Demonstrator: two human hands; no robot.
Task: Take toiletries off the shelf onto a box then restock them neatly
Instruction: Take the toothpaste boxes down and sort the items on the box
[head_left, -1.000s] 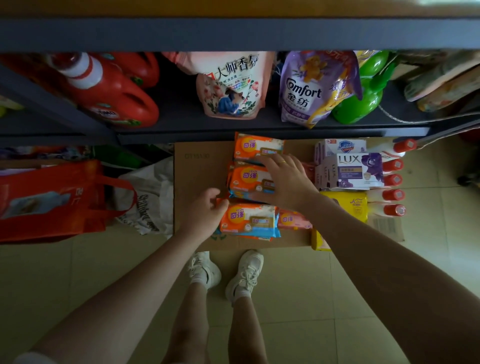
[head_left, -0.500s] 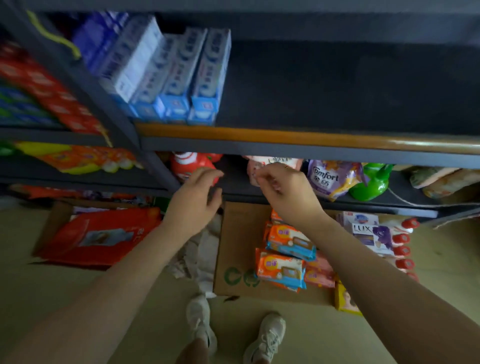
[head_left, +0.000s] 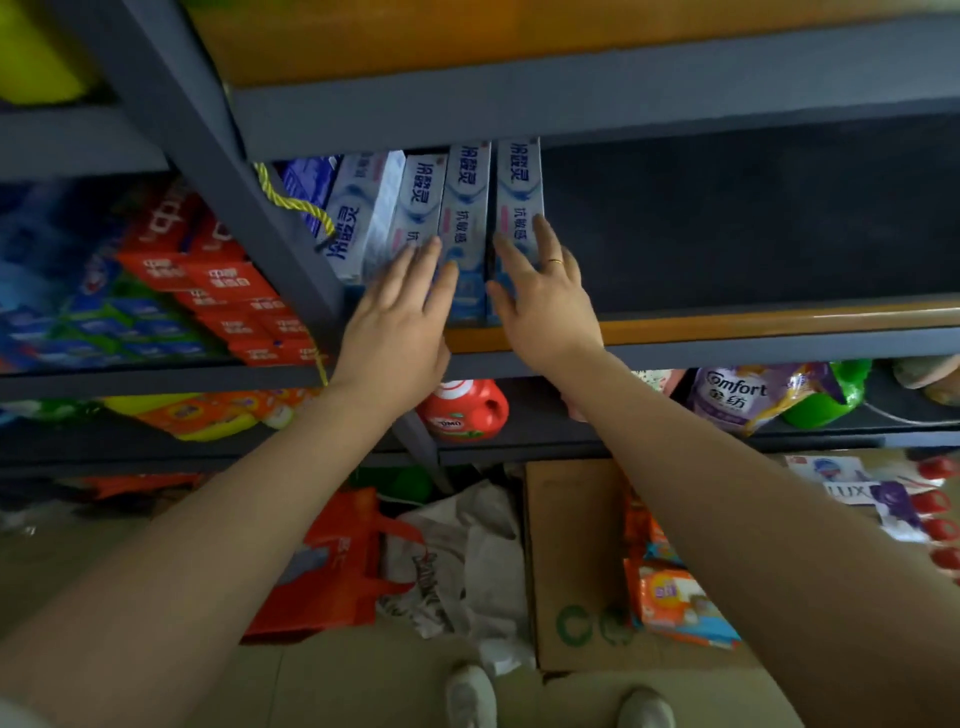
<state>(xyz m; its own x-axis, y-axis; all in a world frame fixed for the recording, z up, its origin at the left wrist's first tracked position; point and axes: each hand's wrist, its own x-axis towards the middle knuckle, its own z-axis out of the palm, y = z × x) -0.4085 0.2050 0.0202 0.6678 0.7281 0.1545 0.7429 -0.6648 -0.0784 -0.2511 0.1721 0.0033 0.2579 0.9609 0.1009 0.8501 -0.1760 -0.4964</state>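
Several blue-and-white toothpaste boxes (head_left: 465, 208) lie side by side at the left end of a dark shelf (head_left: 727, 223). My left hand (head_left: 400, 317) lies flat with straight fingers on the left boxes. My right hand (head_left: 540, 291), a ring on one finger, rests with straight fingers on the rightmost box (head_left: 519, 192). Below on the floor sits a flattened cardboard box (head_left: 566, 561) carrying orange soap packs (head_left: 675, 597), a LUX soap box (head_left: 857, 493) and red-capped bottles (head_left: 935, 504); my right forearm hides part of them.
The shelf to the right of the toothpaste is bare. The tier below holds a red detergent jug (head_left: 462, 410), a purple Comfort pouch (head_left: 743, 395) and a green bottle (head_left: 826, 395). Red and blue boxes (head_left: 218, 291) fill the left bay. A red bag (head_left: 332, 566) and white bag (head_left: 467, 561) lie on the floor.
My view has swung up from the floor box to the toothpaste shelf. Both hands rose from the soap packs, empty, and now lie on the toothpaste boxes.
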